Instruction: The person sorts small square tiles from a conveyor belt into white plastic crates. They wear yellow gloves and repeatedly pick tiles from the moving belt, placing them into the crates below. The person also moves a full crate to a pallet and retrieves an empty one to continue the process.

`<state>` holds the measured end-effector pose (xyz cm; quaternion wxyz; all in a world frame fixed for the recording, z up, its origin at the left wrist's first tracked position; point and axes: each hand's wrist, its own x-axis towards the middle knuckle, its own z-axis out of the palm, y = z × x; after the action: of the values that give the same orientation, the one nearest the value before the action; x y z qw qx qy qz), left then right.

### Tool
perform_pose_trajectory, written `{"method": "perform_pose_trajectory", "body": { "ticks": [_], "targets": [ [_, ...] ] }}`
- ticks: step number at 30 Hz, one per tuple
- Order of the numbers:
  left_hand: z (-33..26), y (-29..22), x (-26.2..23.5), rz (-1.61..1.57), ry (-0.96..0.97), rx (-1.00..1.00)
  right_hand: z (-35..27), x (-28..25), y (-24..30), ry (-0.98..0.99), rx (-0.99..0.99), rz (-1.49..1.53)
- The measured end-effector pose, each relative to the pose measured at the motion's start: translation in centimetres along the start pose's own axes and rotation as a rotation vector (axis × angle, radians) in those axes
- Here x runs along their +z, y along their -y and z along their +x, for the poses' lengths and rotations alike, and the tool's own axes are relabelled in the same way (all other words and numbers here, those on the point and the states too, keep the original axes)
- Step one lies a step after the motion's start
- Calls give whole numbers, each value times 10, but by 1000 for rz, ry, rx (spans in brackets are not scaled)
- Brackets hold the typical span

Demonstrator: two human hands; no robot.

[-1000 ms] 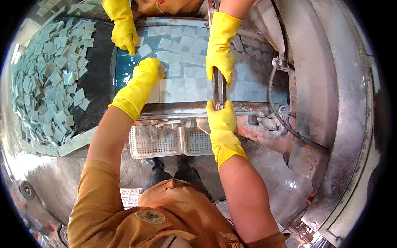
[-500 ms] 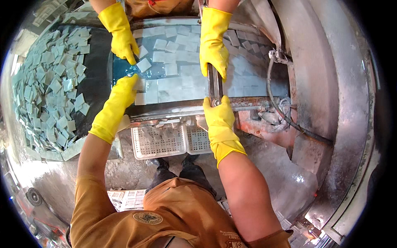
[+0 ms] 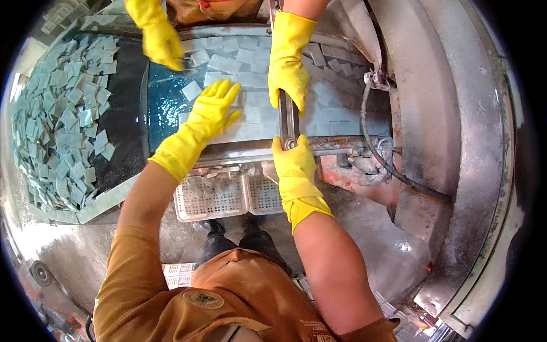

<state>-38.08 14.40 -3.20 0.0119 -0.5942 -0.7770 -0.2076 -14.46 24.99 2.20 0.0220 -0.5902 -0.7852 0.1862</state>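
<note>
My left hand [image 3: 209, 113], in a yellow rubber glove, lies palm down with its fingers stretched out over pale square tiles [image 3: 250, 117] on a wet blue belt [image 3: 162, 108]. Closed around the near end of a metal bar [image 3: 288, 117] is my right hand [image 3: 294, 159], gloved alike. The bar lies across the tiles. At its far end a co-worker's gloved hand [image 3: 289, 77] rests on it. That person's other hand [image 3: 162, 47], blurred, hovers by the far left of the belt. One loose tile [image 3: 191, 90] sits tilted beyond my left fingers.
A big heap of tiles [image 3: 62, 125] covers the left side, beside a dark surface [image 3: 122, 108]. White perforated baskets [image 3: 212, 208] with broken pieces stand below the near rail. At the right a hose [image 3: 399, 174] curves past a large metal housing [image 3: 433, 114].
My left hand has moved right from the belt's left part onto the tiles, its fingers now spread. The co-worker's left-side hand has drawn back. Both hands on the bar stay there.
</note>
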Motion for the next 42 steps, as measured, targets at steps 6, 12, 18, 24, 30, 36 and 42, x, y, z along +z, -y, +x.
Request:
{"method": "perform_pose_trajectory", "body": {
  "ticks": [6,12,18,24,30,36,42],
  "targets": [
    [-9,-70,39,22,48,-174,-1,-1,0,3,18,9],
    [-29,-74,22,-205,-60,-110,7,-4,-1,59,28,8],
    [-104,-29,2,92,-281,-476,1,-8,3,67,43,11],
    [-90,-67,33,236,-105,-617,-1,-3,-1,49,36,31],
    [-75,-128,57,18,-4,-562,7,7,-11,-15,13,-35],
    [-115,-83,-20,-192,-208,-309,13,16,-23,-46,-55,21],
    [-233,60,-164,141,-472,-514,9,8,-11,-54,-21,-29]
  ]
}}
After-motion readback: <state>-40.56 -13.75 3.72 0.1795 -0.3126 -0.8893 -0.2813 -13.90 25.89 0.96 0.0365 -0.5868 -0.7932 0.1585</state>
